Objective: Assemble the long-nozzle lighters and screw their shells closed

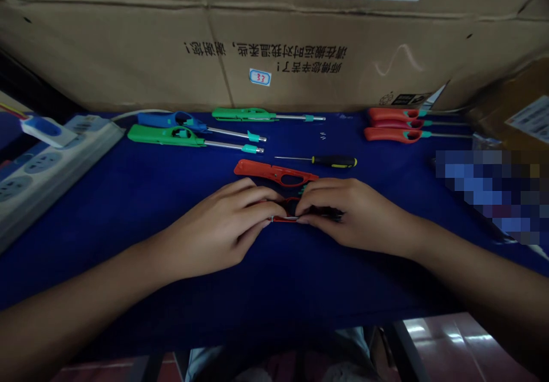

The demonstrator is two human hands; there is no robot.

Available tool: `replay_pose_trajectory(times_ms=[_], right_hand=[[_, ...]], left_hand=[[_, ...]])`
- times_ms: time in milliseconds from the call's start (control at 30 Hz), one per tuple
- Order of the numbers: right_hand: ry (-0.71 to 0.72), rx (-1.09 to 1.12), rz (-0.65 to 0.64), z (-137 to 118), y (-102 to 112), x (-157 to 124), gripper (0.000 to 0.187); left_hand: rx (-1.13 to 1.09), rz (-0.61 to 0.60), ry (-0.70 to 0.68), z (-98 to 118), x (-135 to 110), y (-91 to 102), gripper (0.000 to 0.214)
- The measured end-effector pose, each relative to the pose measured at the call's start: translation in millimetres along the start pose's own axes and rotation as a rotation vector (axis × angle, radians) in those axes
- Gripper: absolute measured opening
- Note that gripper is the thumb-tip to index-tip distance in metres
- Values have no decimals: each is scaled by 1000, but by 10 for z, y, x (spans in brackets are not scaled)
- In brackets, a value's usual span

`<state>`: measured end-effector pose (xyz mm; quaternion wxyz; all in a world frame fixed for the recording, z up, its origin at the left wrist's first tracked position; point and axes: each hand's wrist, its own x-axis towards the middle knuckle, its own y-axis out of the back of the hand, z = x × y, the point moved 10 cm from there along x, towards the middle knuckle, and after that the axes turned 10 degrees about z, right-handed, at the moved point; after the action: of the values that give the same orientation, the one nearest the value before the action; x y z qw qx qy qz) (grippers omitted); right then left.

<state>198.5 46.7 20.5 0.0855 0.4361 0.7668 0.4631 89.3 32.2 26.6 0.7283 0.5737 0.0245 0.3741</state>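
Both hands meet at the middle of the blue table over an opened orange lighter body (pixel 285 219), mostly covered by my fingers. My left hand (pixel 223 227) pinches its left part, fingers closed. My right hand (pixel 355 210) has its thumb and fingers closed on the right part, where dark pieces show beneath the palm. Just beyond the fingers lies a loose orange shell half (pixel 261 169) with an oval trigger opening. Behind that rests a black and yellow screwdriver (pixel 337 161), its tip pointing left. Several tiny screws (pixel 323 136) are scattered farther back.
At the back left lie a blue lighter (pixel 160 120) and two green lighters (pixel 156 135). Three red-orange lighters (pixel 388 135) are stacked at the back right. A power strip (pixel 47 164) borders the left side, and a large cardboard box (pixel 141 56) walls off the back.
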Motion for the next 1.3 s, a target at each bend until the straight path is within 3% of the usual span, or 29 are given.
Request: replay_pose_trajectory(times_ms=[367, 567, 767, 1300], right_hand=[[-55, 183, -12, 27, 7, 27, 14], [-116, 261, -45, 65, -7, 38, 8], [-118, 215, -25, 71, -2, 54, 8], [-140, 165, -41, 106, 64, 9, 19]], left_hand=[[45, 6, -18, 40, -48, 3, 37], [82, 5, -57, 64, -62, 15, 40], [115, -67, -84, 61, -84, -46, 47], [110, -24, -163, 180, -73, -3, 50]])
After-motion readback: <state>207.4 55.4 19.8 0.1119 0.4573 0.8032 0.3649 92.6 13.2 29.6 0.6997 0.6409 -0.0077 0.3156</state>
